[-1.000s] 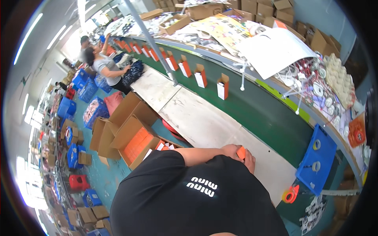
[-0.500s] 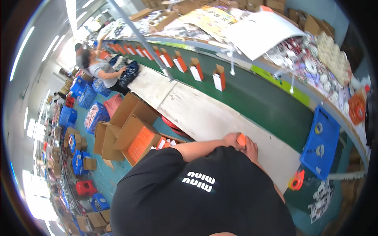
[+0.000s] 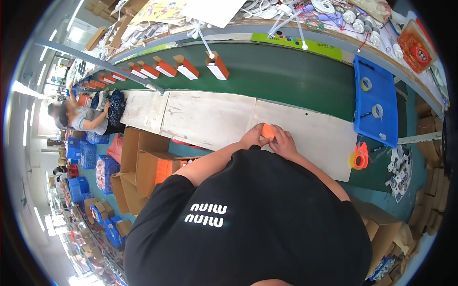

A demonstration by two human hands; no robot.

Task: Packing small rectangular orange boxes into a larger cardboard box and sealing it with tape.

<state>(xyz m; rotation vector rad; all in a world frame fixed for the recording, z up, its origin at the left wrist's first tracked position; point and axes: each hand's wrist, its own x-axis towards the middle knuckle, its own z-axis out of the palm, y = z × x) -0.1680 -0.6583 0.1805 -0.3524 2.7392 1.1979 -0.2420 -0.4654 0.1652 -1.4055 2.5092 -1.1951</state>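
Between my two hands is a small orange box (image 3: 268,131), held just above the pale work surface (image 3: 305,121) in front of my chest. My left hand (image 3: 252,137) closes on its left side, with the thumb near the lower edge. The fingers of my right hand (image 3: 285,144) are bent against the right side of the same box. Part of the box is hidden behind the fingers. Beyond the work surface, several orange-and-white boxes (image 3: 217,66) stand with raised flaps in a row on the green belt (image 3: 276,71).
To the right lie a blue tray (image 3: 389,112) with tape rolls and an orange tape dispenser (image 3: 359,156). An open carton (image 3: 145,159) holding orange boxes stands at left. A cluttered shelf (image 3: 329,45) runs above the belt. Another person (image 3: 90,119) works at the far left.
My view has swung round, so the belt and boxes appear shifted left. Both hands still hold the orange box, and more of its orange face shows now.
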